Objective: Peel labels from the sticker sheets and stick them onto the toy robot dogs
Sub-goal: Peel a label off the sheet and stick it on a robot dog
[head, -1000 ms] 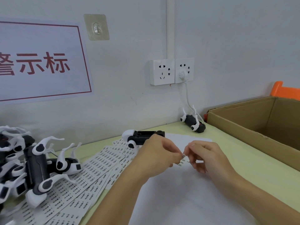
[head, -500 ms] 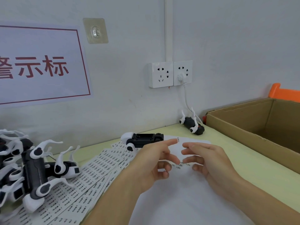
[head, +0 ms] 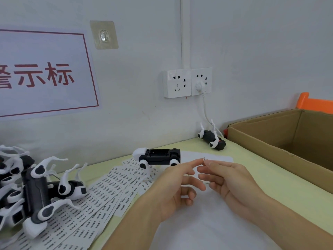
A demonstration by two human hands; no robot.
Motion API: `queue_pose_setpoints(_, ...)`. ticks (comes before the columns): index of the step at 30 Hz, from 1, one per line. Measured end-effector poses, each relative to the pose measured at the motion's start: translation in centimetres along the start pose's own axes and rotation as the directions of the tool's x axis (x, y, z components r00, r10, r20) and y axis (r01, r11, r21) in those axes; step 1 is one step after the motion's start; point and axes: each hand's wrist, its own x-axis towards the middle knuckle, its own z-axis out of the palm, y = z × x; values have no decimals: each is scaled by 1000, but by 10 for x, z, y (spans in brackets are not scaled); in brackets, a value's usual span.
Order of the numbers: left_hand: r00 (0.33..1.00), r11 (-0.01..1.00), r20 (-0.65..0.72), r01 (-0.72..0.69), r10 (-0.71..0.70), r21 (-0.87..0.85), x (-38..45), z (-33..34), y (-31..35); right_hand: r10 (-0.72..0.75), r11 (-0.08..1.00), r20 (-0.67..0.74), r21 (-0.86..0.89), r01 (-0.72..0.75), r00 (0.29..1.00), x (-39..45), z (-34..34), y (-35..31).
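Biggest thing in frame is the pale green surface point(head: 252, 170), running from lower left up to the right, with a white sheet of paper point(head: 207, 228) spread over its bottom middle. At the right edge sits an open cardboard box point(head: 266, 139); the part of its inside I can see shows only bare cardboard, the rest is cut off by the frame. On the wall at upper left there's a white sign point(head: 45, 73) with red characters, and a double wall socket point(head: 187, 83) near centre with a white plug and cord in its right half.

Lower left: a heap of black-and-white toy robot dogs point(head: 37, 192) lying on their backs, legs up in the air. The sticker sheets point(head: 100, 199) fan out from under them toward the middle, overlapping. One robot dog body point(head: 157, 156) lies just above the hands, long axis left-right, white head end pointing left. Another small dog point(head: 212, 139) lies by the box corner, legs up.

Left hand point(head: 173, 192) is in the lower middle, index finger stretched out with a tiny label point(head: 204, 158) sticking up from its tip, other fingers loosely curled, gripping nothing. Right hand point(head: 232, 179) is just beside it, fingers relaxed and spread a little, fingertips near the label; can't tell if they touch it.
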Motion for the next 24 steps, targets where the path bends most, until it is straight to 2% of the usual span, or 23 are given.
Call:
queue_pose_setpoints(4,999,995,18,-35,33,88,0,4,-1,-17,999,-71,45,20,997,1,-1,0)
queue_pose_setpoints(13,997,972,52,-65,55,225,1,8,-4,-32,997,-102,70,39,994,2,-2,-1)
queue_pose_setpoints(21,997,954,49,-71,59,291,1,8,-2,-102,994,-88,37,105,991,4,-3,0)
queue_pose_setpoints(24,994,943,-12,-102,111,317,0,7,-2,-154,988,-49,10,155,987,4,-5,-5)
